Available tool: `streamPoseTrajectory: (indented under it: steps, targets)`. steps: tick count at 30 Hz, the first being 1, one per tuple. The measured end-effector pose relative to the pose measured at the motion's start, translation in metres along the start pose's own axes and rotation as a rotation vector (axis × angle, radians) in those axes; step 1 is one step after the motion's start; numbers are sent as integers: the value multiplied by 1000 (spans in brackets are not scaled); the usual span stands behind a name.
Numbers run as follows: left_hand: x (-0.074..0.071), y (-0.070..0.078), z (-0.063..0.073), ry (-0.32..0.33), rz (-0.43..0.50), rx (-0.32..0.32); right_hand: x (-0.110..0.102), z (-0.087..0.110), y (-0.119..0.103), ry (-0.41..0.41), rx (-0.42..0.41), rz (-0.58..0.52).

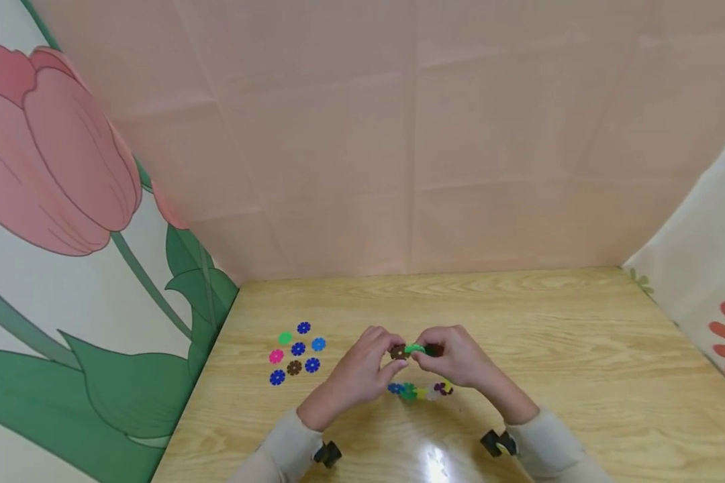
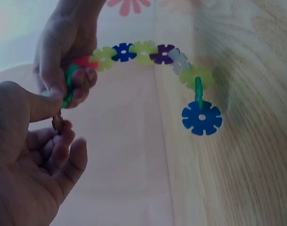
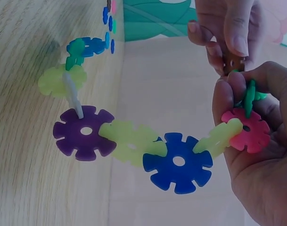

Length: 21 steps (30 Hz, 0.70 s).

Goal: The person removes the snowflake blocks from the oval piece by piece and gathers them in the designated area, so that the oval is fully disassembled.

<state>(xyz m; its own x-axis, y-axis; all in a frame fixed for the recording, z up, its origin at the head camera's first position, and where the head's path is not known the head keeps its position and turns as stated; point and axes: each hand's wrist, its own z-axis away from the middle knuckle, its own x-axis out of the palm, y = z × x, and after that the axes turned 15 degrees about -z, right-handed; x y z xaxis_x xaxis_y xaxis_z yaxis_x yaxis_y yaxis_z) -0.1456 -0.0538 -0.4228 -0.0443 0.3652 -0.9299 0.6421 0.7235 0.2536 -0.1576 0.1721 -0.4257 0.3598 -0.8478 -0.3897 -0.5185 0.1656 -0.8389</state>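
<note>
My left hand [image 1: 362,367] pinches a brown notched plastic disc [image 1: 399,353] between thumb and fingers. Right beside it, my right hand [image 1: 457,355] grips a green notched disc [image 1: 414,349], which meets the brown one where the fingertips come close together. From the green disc runs a chain of interlocked flower-shaped discs: a pink one [image 3: 249,131] by the right palm, then pale yellow, a dark blue disc [image 3: 177,162], another pale yellow, a purple disc [image 3: 84,133], white, yellow and green. A blue disc [image 2: 202,117] forms the hanging far end. The chain curves below the hands in the head view.
Loose discs lie on the wooden table [image 1: 519,308] left of the hands, among them a pink disc [image 1: 276,356], a brown disc [image 1: 294,367], a green disc [image 1: 285,338] and several blue ones. A pink cloth wall [image 1: 399,168] rises behind the table, with a tulip-printed panel [image 1: 157,402] at left.
</note>
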Motion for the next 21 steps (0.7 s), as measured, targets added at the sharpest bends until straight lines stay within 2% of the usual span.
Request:
streamPoseTrajectory:
  steps: [4, 8, 13, 16, 21]
  targets:
    - [-2, -7, -1, -39, 81, 53, 0, 0, 0, -17, -18, -23]
    - [-6, -14, -2, -79, 181, 62, -2, 2, -1, -12, 11, -69]
    - [-8, -20, 1, -75, 151, 51, -9, 8, 0, 39, 27, -63]
    - [-9, -22, 6, -89, 145, 9, -11, 9, 0, 61, 29, -73]
    - [-5, -35, 12, -81, 141, -108, -12, 11, 1, 86, 29, -100]
